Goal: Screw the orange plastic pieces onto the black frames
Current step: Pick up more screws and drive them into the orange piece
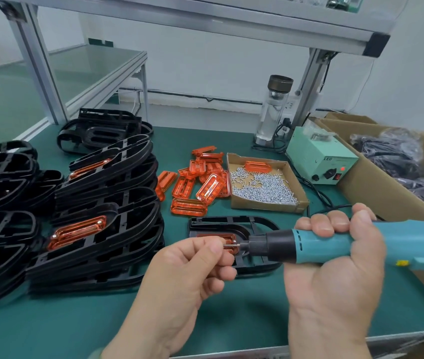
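while the right hand (340,252) wraps its fingers round the teal electric screwdriver (309,244), held level above the green table (76,320), the left hand (192,265) pinches a small screw (227,245) at the bit's tip. beneath them a black frame (257,221) lies flat with an orange piece (229,238) seated in it. loose orange pieces (195,182) lie heaped beside a cardboard tray of screws (265,187). the pale green power box (319,156) reads "led" near a lit red lamp. finished frames (102,229) are stacked at left.
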`<action>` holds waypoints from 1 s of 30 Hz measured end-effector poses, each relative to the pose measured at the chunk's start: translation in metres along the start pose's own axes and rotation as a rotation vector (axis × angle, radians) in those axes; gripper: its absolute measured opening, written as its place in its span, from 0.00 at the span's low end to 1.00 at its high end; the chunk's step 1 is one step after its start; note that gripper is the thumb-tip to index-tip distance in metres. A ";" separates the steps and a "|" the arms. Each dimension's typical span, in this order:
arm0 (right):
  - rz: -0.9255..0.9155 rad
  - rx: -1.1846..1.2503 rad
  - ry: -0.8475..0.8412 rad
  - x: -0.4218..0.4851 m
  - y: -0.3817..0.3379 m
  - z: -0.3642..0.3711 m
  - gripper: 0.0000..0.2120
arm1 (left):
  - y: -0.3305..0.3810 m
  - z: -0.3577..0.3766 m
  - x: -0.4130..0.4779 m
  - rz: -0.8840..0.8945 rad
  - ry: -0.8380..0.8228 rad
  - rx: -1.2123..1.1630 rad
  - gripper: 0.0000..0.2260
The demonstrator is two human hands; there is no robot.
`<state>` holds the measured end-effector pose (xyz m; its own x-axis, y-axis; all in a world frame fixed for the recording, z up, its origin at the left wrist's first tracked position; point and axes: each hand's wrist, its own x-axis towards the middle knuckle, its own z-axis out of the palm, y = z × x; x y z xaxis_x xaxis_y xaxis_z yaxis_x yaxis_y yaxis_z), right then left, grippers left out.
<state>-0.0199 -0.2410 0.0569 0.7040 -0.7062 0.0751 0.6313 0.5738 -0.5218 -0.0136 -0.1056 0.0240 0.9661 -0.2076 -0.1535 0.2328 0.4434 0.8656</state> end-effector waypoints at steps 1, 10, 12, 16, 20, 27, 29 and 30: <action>-0.017 -0.003 -0.034 0.000 0.001 -0.002 0.06 | -0.001 0.000 0.001 0.002 -0.003 0.022 0.08; -0.124 -0.072 -0.073 0.026 0.004 -0.008 0.07 | -0.016 -0.019 0.014 0.396 0.209 1.106 0.10; -0.159 -0.111 -0.070 0.034 0.004 -0.008 0.07 | -0.025 -0.021 0.016 0.432 0.201 1.393 0.22; -0.158 -0.153 -0.100 0.043 0.007 -0.008 0.06 | -0.033 -0.017 0.024 0.399 0.195 1.501 0.28; -0.144 -0.199 -0.107 0.049 0.013 -0.007 0.07 | -0.030 -0.018 0.032 0.432 0.186 1.452 0.24; -0.089 -0.219 -0.108 0.058 0.026 -0.001 0.07 | -0.034 -0.025 0.036 0.432 0.146 1.435 0.24; -0.068 -0.224 -0.107 0.060 0.030 0.000 0.07 | -0.033 -0.025 0.036 0.461 0.142 1.468 0.23; -0.058 -0.228 -0.111 0.061 0.033 0.001 0.07 | -0.033 -0.025 0.035 0.482 0.144 1.477 0.22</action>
<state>0.0441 -0.2648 0.0457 0.7082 -0.6780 0.1969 0.5908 0.4164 -0.6911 0.0156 -0.1061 -0.0218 0.9367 -0.1826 0.2987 -0.3193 -0.7953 0.5153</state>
